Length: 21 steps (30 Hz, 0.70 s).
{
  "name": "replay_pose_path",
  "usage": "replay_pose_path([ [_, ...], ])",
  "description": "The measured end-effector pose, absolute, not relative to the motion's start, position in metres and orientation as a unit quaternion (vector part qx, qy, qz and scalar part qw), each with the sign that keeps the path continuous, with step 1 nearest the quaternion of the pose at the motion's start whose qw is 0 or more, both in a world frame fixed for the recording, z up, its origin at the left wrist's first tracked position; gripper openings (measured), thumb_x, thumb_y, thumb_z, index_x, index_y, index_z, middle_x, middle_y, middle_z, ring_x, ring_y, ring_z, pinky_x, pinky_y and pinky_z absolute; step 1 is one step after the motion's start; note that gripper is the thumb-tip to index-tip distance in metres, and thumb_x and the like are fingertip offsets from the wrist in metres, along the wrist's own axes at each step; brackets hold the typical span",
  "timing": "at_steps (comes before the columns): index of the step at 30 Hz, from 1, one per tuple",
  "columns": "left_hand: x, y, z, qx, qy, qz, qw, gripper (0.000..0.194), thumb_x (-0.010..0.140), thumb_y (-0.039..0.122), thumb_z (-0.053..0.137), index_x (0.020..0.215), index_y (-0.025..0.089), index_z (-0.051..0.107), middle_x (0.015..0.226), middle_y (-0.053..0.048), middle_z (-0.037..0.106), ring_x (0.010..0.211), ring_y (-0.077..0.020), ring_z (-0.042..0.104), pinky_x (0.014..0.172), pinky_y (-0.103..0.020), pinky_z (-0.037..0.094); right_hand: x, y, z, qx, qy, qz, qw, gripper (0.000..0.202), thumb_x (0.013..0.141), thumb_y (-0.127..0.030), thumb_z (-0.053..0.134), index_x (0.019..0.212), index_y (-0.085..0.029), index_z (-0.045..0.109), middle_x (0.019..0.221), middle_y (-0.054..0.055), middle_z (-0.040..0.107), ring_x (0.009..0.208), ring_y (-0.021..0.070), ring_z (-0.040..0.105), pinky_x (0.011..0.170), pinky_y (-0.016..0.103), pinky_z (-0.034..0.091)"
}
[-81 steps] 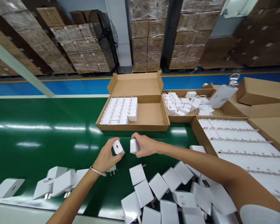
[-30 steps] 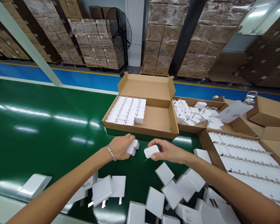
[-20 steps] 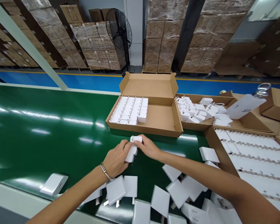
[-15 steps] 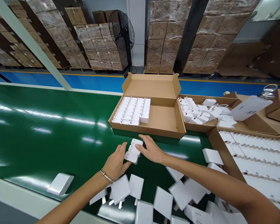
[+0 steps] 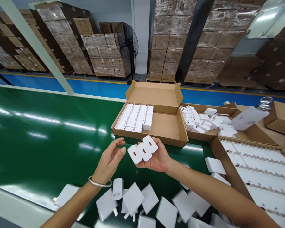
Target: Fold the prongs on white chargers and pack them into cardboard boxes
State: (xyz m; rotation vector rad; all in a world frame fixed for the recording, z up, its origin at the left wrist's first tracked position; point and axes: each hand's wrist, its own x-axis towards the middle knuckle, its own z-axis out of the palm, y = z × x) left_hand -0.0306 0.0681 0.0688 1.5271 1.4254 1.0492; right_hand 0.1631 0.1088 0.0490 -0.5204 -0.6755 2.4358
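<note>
Three white USB chargers rest side by side in my right hand, their red ports facing me. The fingers of that hand wrap under and behind them. Just to the left, my left hand holds nothing, with its thumb and bent fingers apart; it is close to the chargers without touching them. Beyond both hands stands an open cardboard box, its left part filled with rows of white chargers. Loose white chargers lie on the green table below my hands.
To the right, a carton holds jumbled chargers and a white bottle with a metal ring cap. Nearer stands a box of packed chargers. One charger lies at the left by the table edge. A fan stands behind.
The three chargers have turned so their port faces show instead of the prong side. My left hand has let go and moved left; my right hand now supports them from underneath.
</note>
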Motion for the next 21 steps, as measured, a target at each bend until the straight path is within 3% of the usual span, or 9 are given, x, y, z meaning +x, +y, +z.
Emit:
replay_pose_path([
  [3, -0.018, 0.066, 0.068, 0.607, 0.541, 0.44, 0.381, 0.05, 0.078, 0.042, 0.05, 0.121, 0.021, 0.036, 0.105, -0.007, 0.048, 0.063, -0.0092, 0.048, 0.058, -0.025, 0.045, 0.16, 0.101, 0.054, -0.138, -0.12, 0.946, 0.269, 0.041, 0.075, -0.051, 0.035, 0.093, -0.017, 0.048, 0.099, 0.006, 0.055, 0.09, 0.0196, 0.05, 0.08, 0.037, 0.039],
  [8, -0.002, 0.063, 0.066, 0.654, 0.556, 0.403, 0.318, 0.06, 0.065, 0.042, 0.065, 0.116, 0.021, 0.039, 0.097, -0.004, 0.05, 0.056, -0.0078, 0.041, 0.053, -0.024, 0.041, 0.159, 0.101, 0.053, -0.082, -0.07, 0.957, 0.271, 0.041, 0.071, -0.046, 0.044, 0.095, -0.013, 0.05, 0.094, 0.008, 0.057, 0.091, 0.021, 0.05, 0.075, 0.034, 0.04],
  [11, 0.001, 0.066, 0.066, 0.659, 0.561, 0.385, 0.319, 0.051, 0.066, 0.041, 0.065, 0.108, 0.019, 0.046, 0.09, -0.003, 0.053, 0.055, -0.0085, 0.041, 0.05, -0.023, 0.039, 0.16, 0.102, 0.052, -0.087, -0.058, 0.955, 0.276, 0.039, 0.07, -0.044, 0.045, 0.094, -0.014, 0.049, 0.093, 0.007, 0.057, 0.091, 0.0209, 0.05, 0.074, 0.033, 0.041],
  [15, 0.0, 0.077, 0.068, 0.655, 0.542, 0.418, 0.322, 0.025, 0.074, 0.039, 0.057, 0.084, 0.016, 0.059, 0.082, -0.004, 0.056, 0.059, -0.0103, 0.047, 0.052, -0.023, 0.04, 0.16, 0.105, 0.048, -0.09, -0.063, 0.956, 0.271, 0.04, 0.068, -0.047, 0.047, 0.091, -0.014, 0.049, 0.09, 0.006, 0.056, 0.086, 0.0202, 0.051, 0.074, 0.034, 0.04],
  [17, 0.0, 0.084, 0.071, 0.658, 0.533, 0.437, 0.304, 0.026, 0.079, 0.037, 0.05, 0.071, 0.015, 0.06, 0.073, -0.003, 0.057, 0.06, -0.0113, 0.049, 0.054, -0.023, 0.04, 0.16, 0.106, 0.044, -0.096, -0.073, 0.954, 0.273, 0.043, 0.067, -0.049, 0.047, 0.092, -0.014, 0.05, 0.091, 0.006, 0.056, 0.087, 0.0207, 0.051, 0.075, 0.035, 0.04],
  [21, 0.007, 0.096, 0.08, 0.716, 0.494, 0.435, 0.233, 0.021, 0.076, 0.035, 0.055, 0.085, 0.016, 0.059, 0.08, -0.003, 0.058, 0.068, -0.0129, 0.051, 0.063, -0.025, 0.042, 0.164, 0.105, 0.038, -0.138, -0.164, 0.937, 0.277, 0.045, 0.07, -0.05, 0.047, 0.098, -0.015, 0.049, 0.093, 0.008, 0.055, 0.089, 0.0223, 0.052, 0.075, 0.037, 0.041],
])
